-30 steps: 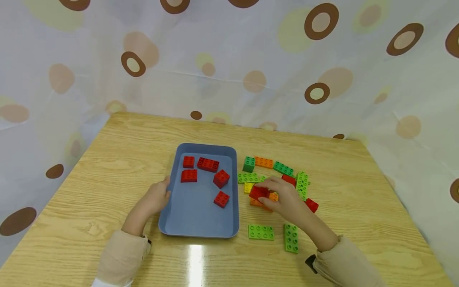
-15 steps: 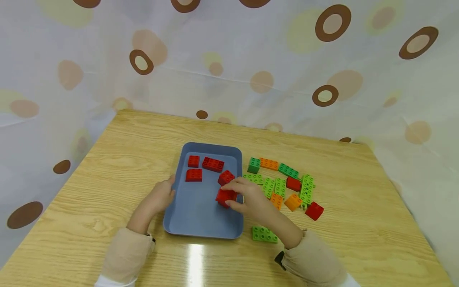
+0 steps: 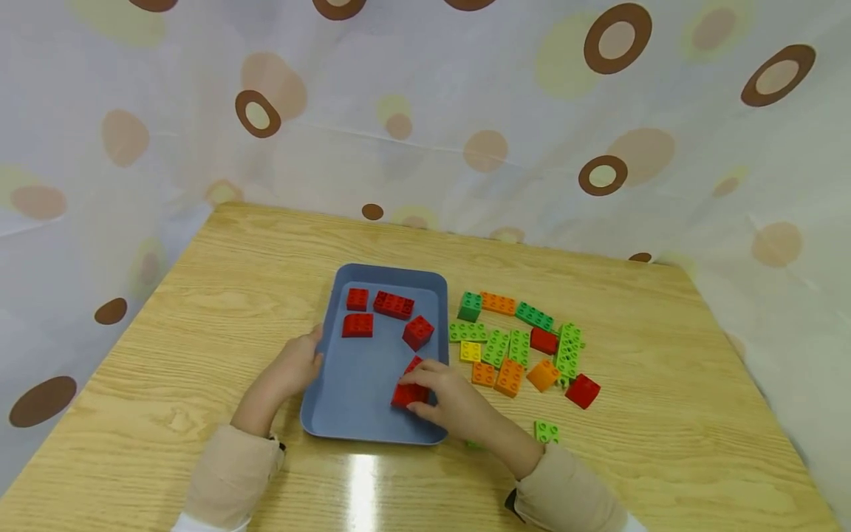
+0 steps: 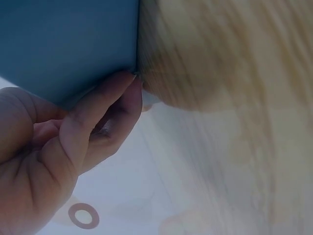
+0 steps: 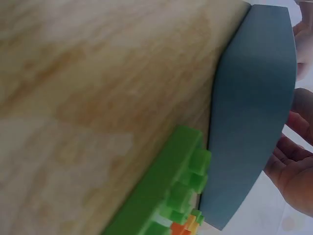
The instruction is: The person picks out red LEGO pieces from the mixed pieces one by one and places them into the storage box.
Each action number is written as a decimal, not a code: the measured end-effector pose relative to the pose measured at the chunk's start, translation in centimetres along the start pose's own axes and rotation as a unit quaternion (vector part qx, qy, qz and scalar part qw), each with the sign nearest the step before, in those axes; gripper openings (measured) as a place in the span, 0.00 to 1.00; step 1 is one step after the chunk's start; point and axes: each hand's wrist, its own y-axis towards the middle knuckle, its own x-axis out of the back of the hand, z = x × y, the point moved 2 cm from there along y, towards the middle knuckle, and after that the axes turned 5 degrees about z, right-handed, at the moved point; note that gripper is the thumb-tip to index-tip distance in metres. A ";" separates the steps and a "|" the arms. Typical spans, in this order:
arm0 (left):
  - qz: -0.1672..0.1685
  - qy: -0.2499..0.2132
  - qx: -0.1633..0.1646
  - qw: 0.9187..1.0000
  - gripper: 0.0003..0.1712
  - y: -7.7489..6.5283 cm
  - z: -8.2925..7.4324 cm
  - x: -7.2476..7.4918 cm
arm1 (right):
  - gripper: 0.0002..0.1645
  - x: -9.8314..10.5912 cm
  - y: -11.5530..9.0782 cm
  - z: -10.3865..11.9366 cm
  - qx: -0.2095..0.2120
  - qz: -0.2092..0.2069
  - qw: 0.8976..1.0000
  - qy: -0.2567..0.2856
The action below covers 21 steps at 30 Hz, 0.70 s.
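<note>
In the head view, my left hand [image 3: 295,367] holds the left side of a blue-grey plastic tray [image 3: 346,417]. The left wrist view shows its curled fingers [image 4: 105,110] against the tray wall [image 4: 73,44]. My right hand [image 3: 459,405] is over the tray's lower right, fingers and thumb around a red toy brick [image 3: 403,397] low inside. More red shows just behind that brick, partly covered by the fingers. Farther back in the tray lie several other red bricks [image 3: 359,325]. In the right wrist view, the tray's outer wall [image 5: 254,117] hides the held brick.
Right of the tray, a group of green, yellow and orange bricks [image 3: 510,377] lies on the wooden table [image 3: 665,414]. Two red bricks are among them, one at the outer right [image 3: 583,391]. Light green bricks [image 3: 547,431] sit by the right forearm. A spotted cloth [image 3: 492,89] hangs behind.
My right hand has carried a red brick from the pile leftward into the tray, then slightly nearer the front. My left hand has stayed at the tray's left side.
</note>
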 end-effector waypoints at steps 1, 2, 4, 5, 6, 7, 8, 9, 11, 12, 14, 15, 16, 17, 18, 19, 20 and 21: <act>-0.001 0.003 -0.002 1.000 0.28 0.0 0.0 0.0 | 0.17 -0.1 -0.1 -0.1 -0.002 0.001 1.000 0.000; -0.001 0.003 -0.003 1.000 0.28 0.0 0.0 0.0 | 0.17 -0.2 -0.1 -0.1 -0.003 0.002 1.000 -0.001; -0.002 0.006 -0.005 1.000 0.28 0.0 -0.1 0.0 | 0.17 -0.4 -0.2 -0.2 -0.008 0.007 1.000 -0.001; -0.001 0.006 -0.005 1.000 0.28 0.0 -0.1 0.0 | 0.17 -0.5 -0.3 -0.3 -0.009 0.009 1.000 -0.002; -0.001 0.007 -0.005 1.000 0.28 0.0 -0.1 0.0 | 0.17 -0.5 -0.3 -0.3 -0.011 0.010 1.000 -0.003; -0.003 0.010 -0.007 1.000 0.28 0.0 -0.1 0.0 | 0.17 -0.6 -0.3 -0.3 -0.012 0.011 1.000 -0.005; -0.003 0.010 -0.007 1.000 0.28 0.0 -0.1 0.0 | 0.17 -0.7 -0.4 -0.4 -0.014 0.012 1.000 -0.006; -0.003 0.012 -0.007 1.000 0.28 0.0 -0.1 0.0 | 0.17 -0.7 -0.4 -0.4 -0.015 0.012 1.000 -0.007; -0.003 0.012 -0.007 1.000 0.28 0.0 -0.1 0.0 | 0.17 -0.8 -0.5 -0.5 -0.016 0.011 1.000 -0.011; -0.005 0.015 -0.009 1.000 0.28 0.0 0.0 0.0 | 0.17 -0.8 -0.5 -0.5 -0.016 0.011 1.000 -0.013; -0.005 0.016 -0.009 1.000 0.28 0.0 0.0 0.0 | 0.16 -0.9 -0.5 -0.5 -0.017 0.011 1.000 -0.017; -0.005 0.016 -0.009 1.000 0.28 0.0 0.0 0.0 | 0.16 -0.9 -0.5 -0.5 -0.018 0.011 1.000 -0.019; -0.007 0.017 -0.011 1.000 0.28 0.0 0.0 0.0 | 0.16 -0.9 -0.5 -0.5 -0.019 0.012 1.000 -0.021; -0.007 0.019 -0.011 1.000 0.27 -0.1 -0.1 0.0 | 0.16 -0.9 -0.5 -0.5 -0.020 0.013 0.999 -0.022; -0.008 0.020 -0.010 1.000 0.27 -0.1 -0.1 0.0 | 0.16 -0.9 -0.5 -0.5 -0.021 0.013 0.999 -0.023; -0.008 0.019 -0.009 1.000 0.27 -0.1 -0.1 0.0 | 0.16 -0.9 -0.6 -0.5 -0.023 0.013 0.999 -0.024; -0.008 0.019 -0.008 1.000 0.28 -0.1 -0.1 0.0 | 0.16 -1.0 -0.6 -0.5 -0.023 0.013 0.999 -0.026; -0.008 0.019 -0.007 1.000 0.28 -0.2 -0.2 0.0 | 0.16 -1.0 -0.6 -0.6 -0.023 0.013 0.999 -0.030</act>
